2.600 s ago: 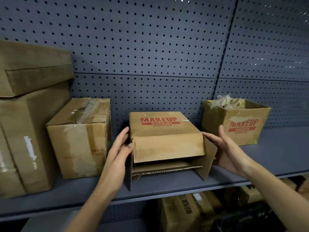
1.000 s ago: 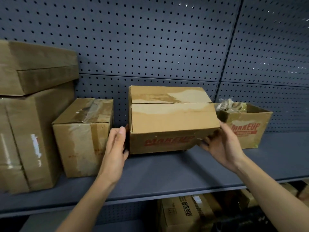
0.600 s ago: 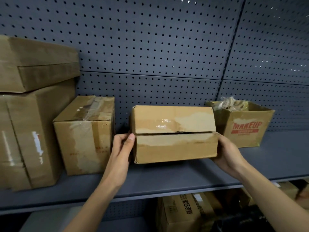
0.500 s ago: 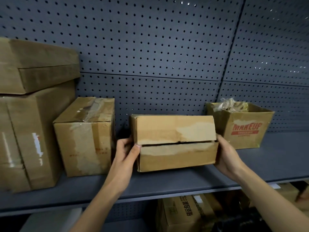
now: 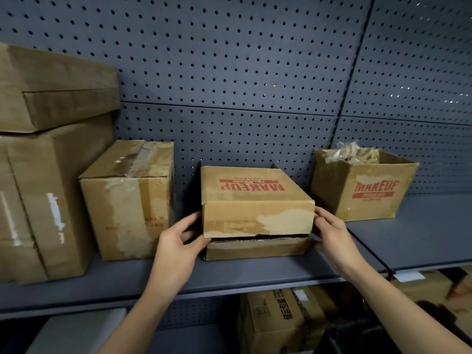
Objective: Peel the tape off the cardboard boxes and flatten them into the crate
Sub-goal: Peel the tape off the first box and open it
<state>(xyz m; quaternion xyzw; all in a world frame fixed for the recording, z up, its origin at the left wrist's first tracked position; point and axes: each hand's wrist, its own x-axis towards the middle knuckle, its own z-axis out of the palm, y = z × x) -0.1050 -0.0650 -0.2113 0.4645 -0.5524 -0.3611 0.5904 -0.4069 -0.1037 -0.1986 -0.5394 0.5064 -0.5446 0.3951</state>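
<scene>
A small cardboard box (image 5: 256,200) with red upside-down MAKEUP print on its top rests on the grey shelf (image 5: 421,241). Its front flaps face me, the upper one hanging slightly ajar over the lower. My left hand (image 5: 178,242) grips the box's lower left front corner, thumb at the flap gap. At the right front edge my right hand (image 5: 329,232) curls its fingers round the corner. No crate is in view.
A taped box (image 5: 127,200) stands just left of the held one. Two large stacked boxes (image 5: 46,154) fill the far left. An open MAKEUP box (image 5: 362,185) holding crumpled tape sits at the right. A pegboard wall (image 5: 242,72) backs the shelf; more boxes (image 5: 283,318) lie below.
I have turned the box over between my hands and lowered it onto the shelf. Its printed face now points up and the flaps face me. Both hands stayed at its sides.
</scene>
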